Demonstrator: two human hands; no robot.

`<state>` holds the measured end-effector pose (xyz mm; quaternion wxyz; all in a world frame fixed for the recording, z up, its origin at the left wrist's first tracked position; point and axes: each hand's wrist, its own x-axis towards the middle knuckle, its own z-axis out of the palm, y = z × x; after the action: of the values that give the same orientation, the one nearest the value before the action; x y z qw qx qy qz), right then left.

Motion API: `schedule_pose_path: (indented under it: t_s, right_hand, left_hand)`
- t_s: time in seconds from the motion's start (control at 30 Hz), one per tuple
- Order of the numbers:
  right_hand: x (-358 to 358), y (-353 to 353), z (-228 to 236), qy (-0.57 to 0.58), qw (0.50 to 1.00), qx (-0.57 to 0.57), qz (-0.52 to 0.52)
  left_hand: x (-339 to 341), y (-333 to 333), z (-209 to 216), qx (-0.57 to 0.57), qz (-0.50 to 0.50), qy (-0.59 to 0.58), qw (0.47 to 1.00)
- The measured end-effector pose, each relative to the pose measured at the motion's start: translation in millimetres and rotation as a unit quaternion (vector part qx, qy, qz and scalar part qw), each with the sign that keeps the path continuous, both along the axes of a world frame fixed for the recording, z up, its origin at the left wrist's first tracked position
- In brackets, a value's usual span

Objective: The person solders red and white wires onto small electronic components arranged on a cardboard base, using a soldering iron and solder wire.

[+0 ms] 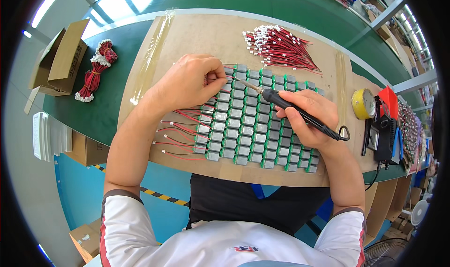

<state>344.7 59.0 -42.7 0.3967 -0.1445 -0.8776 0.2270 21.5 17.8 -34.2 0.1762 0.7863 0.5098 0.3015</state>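
Observation:
Rows of small silver battery cells (247,131) with green circuit strips lie side by side on a brown cardboard sheet (206,33). My right hand (311,112) grips a black soldering iron (300,108), its metal tip pointing left at the top left cells. There my left hand (194,77) pinches a thin red and black wire lead, mostly hidden by the fingers, close to the iron's tip. Below that hand, several red and black leads (183,131) with white connectors stick out leftward from the cells in the left column.
A loose pile of red wire leads (281,47) lies beyond the cells. Bundled leads (96,72) and an open cardboard box (63,61) sit at left. Yellow tape (363,104) and a black soldering station (386,138) stand at right, near a red holder (389,100).

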Motion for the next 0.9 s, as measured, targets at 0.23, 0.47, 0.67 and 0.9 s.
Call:
schedule_pose_path:
  t_s: [0.23, 0.47, 0.67, 0.9]
  right_hand:
    - [0.3, 0.0, -0.9, 0.004, 1.0, 0.001, -0.001]
    - [-2.6, 0.6, -3.9, 0.037, 0.999, 0.001, 0.0]
    - [1.0, 0.0, 0.4, 0.001, 1.0, 0.002, 0.013]
    - [1.4, -1.1, 3.3, -0.005, 1.0, -0.001, 0.013]
  left_hand:
    - [0.1, -3.6, 7.9, -0.048, 0.003, -0.021, 0.999]
    - [-8.0, -1.6, 8.5, -0.027, -0.068, -0.017, 0.997]
    - [-11.0, -1.5, 5.8, -0.03, -0.072, 0.007, 0.997]
    - [-11.0, -4.1, 6.5, -0.029, -0.059, 0.024, 0.998]
